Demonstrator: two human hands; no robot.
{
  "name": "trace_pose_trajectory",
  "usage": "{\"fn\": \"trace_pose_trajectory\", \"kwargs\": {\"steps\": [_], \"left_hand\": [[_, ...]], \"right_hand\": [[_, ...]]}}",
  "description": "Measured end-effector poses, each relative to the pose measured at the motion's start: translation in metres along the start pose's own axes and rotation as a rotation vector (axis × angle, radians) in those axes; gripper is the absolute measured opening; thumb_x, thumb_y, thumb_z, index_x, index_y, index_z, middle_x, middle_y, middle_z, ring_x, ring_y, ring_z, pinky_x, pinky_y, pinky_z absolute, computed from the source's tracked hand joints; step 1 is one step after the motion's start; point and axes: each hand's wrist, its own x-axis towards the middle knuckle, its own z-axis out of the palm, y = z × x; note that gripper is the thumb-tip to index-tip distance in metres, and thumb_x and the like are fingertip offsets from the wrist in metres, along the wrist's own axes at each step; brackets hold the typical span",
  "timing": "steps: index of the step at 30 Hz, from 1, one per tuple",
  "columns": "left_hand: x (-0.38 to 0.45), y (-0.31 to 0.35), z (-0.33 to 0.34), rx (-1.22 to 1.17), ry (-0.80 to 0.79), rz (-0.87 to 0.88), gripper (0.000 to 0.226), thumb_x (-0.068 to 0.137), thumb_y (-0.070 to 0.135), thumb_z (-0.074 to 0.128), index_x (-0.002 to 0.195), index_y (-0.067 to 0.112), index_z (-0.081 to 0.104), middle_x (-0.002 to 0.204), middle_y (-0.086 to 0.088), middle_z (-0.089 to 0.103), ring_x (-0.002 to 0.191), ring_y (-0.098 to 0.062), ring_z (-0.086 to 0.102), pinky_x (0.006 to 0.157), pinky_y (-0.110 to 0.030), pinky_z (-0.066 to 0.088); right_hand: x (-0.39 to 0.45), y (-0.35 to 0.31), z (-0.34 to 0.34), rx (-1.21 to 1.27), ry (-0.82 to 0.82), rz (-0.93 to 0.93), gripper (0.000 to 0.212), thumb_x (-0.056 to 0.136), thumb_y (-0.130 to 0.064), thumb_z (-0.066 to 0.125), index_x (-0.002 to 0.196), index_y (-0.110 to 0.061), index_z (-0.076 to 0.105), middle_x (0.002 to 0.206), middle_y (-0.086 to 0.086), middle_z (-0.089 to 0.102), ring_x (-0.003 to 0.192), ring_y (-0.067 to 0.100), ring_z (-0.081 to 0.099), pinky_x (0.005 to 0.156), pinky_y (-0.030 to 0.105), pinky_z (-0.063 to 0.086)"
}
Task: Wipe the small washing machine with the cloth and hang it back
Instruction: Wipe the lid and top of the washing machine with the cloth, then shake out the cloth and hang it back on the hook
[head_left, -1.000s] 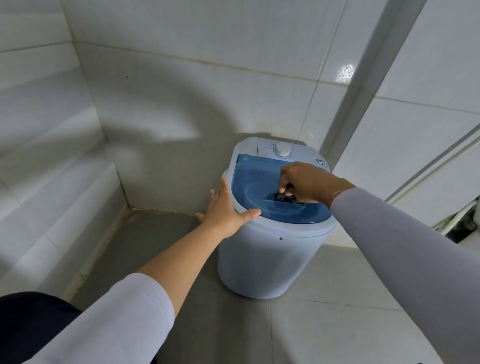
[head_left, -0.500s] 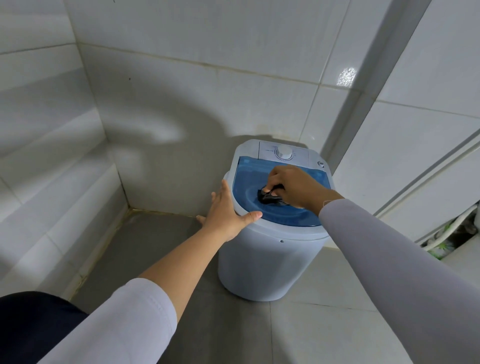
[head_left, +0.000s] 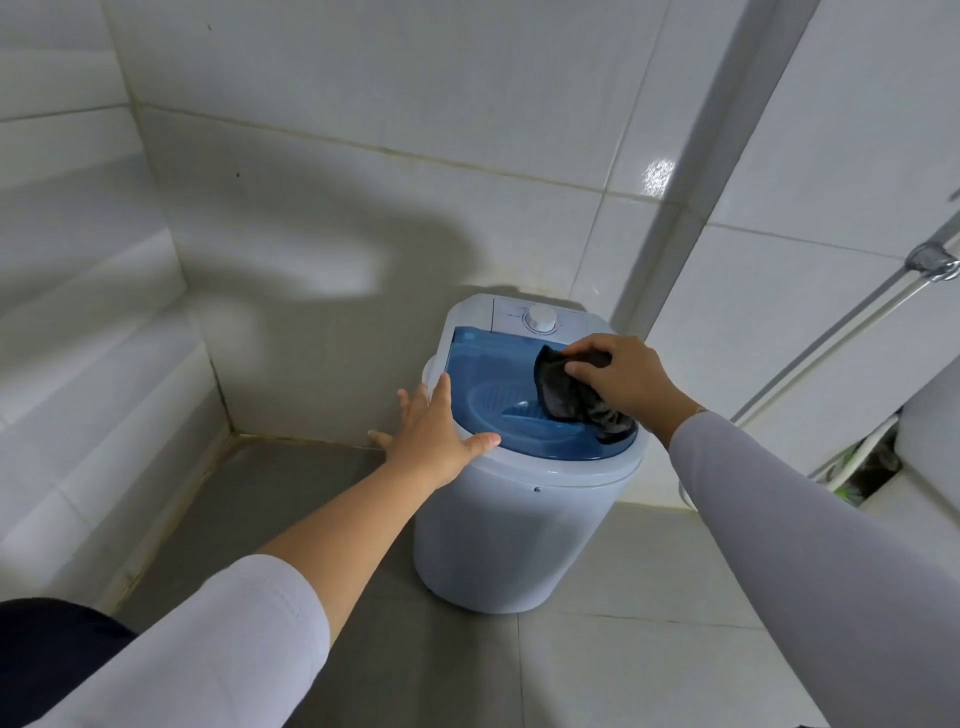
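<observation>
White glossy tiled walls meet in corner; grey tile floor; metal pipe right.

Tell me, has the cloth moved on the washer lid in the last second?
Yes. The dark cloth has moved from the lid's front dip toward the back right, nearer the white dial.

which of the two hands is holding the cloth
The right hand, at the back right of the blue lid, pinches the dark cloth. The left hand holds nothing; it rests with straight fingers on the left rim of the washing machine.
</observation>
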Motion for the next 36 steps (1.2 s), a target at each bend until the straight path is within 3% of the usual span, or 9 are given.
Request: {"fn": "trace_pose_trajectory", "kwargs": {"steps": [2,5,9,13,18,23,28,32,36], "left_hand": [[-0.002,0.004,0.0,0.046,0.025,0.023,0.092,0.083,0.061,0.054,0.152,0.026,0.004,0.161,-0.002,-0.002,0.148,-0.027,-0.013,0.108,-0.069,0.005],[-0.006,0.007,0.001,0.086,0.08,0.108,0.079,0.087,0.052,0.055,0.15,0.026,0.016,0.161,0.002,0.0,0.148,-0.022,-0.014,0.108,-0.069,0.004],[-0.009,0.016,0.002,0.059,0.098,0.223,0.061,0.091,0.038,0.056,0.145,0.031,0.028,0.161,0.006,0.004,0.148,-0.017,-0.011,0.109,-0.068,0.0],[-0.01,0.032,0.002,-0.04,0.153,0.294,0.047,0.092,0.04,0.054,0.137,0.033,0.042,0.157,0.009,0.021,0.149,-0.013,0.003,0.111,-0.065,0.002],[-0.009,0.065,0.0,-0.08,0.179,0.354,0.036,0.095,0.035,0.051,0.131,0.033,0.05,0.14,0.011,0.046,0.136,-0.012,0.033,0.114,-0.06,0.013],[0.001,0.096,-0.007,-0.065,0.135,0.369,0.034,0.097,0.022,0.046,0.127,0.038,0.054,0.136,0.01,0.053,0.133,-0.016,0.039,0.111,-0.059,0.019],[0.008,0.112,-0.009,0.045,-0.006,0.366,0.035,0.099,0.025,0.045,0.132,0.037,0.051,0.134,0.005,0.054,0.13,-0.021,0.042,0.112,-0.059,0.019],[0.016,0.112,-0.014,-0.026,0.012,0.331,0.022,0.093,0.036,0.053,0.114,0.033,0.06,0.122,0.003,0.057,0.117,-0.021,0.05,0.103,-0.051,0.035],[0.019,0.117,-0.028,-0.096,0.019,0.348,0.015,0.087,0.044,0.06,0.096,0.032,0.058,0.119,0.002,0.057,0.114,-0.021,0.052,0.099,-0.045,0.043]], "right_hand": [[-0.004,-0.002,-0.002,0.169,-0.036,0.076,0.024,0.087,-0.028,0.062,0.109,-0.019,0.067,0.103,-0.002,0.062,0.098,0.014,0.054,0.09,0.026,0.042],[-0.008,-0.005,-0.006,0.342,-0.151,0.176,0.032,0.093,-0.038,0.049,0.119,-0.023,0.06,0.12,0.001,0.057,0.109,0.018,0.052,0.101,0.035,0.043],[-0.008,-0.005,-0.018,0.438,-0.176,0.26,0.03,0.097,-0.023,0.04,0.122,-0.023,0.058,0.132,0.008,0.052,0.11,0.02,0.05,0.088,0.033,0.046],[-0.008,0.003,-0.028,0.284,-0.133,0.286,0.033,0.09,-0.002,0.045,0.116,-0.013,0.061,0.119,0.018,0.06,0.097,0.024,0.058,0.073,0.029,0.053],[-0.013,0.016,-0.03,0.113,-0.089,0.309,0.021,0.083,-0.003,0.055,0.099,0.004,0.067,0.107,0.024,0.067,0.086,0.023,0.058,0.059,0.023,0.046],[-0.021,0.018,-0.028,0.112,-0.188,0.27,0.023,0.075,-0.008,0.07,0.098,-0.007,0.07,0.092,0.004,0.062,0.09,0.018,0.054,0.075,0.028,0.04],[-0.021,0.024,-0.026,0.16,-0.115,0.168,0.006,0.078,-0.012,0.068,0.079,-0.015,0.064,0.081,0.003,0.061,0.083,0.019,0.055,0.074,0.028,0.043],[-0.018,0.019,-0.035,0.22,-0.062,0.106,0.004,0.082,-0.012,0.063,0.08,-0.015,0.062,0.082,0.003,0.063,0.079,0.018,0.055,0.073,0.033,0.045],[-0.012,0.006,-0.049,0.244,-0.048,0.063,0.003,0.084,-0.011,0.06,0.083,-0.013,0.062,0.082,0.002,0.062,0.077,0.014,0.054,0.079,0.034,0.047]]}}
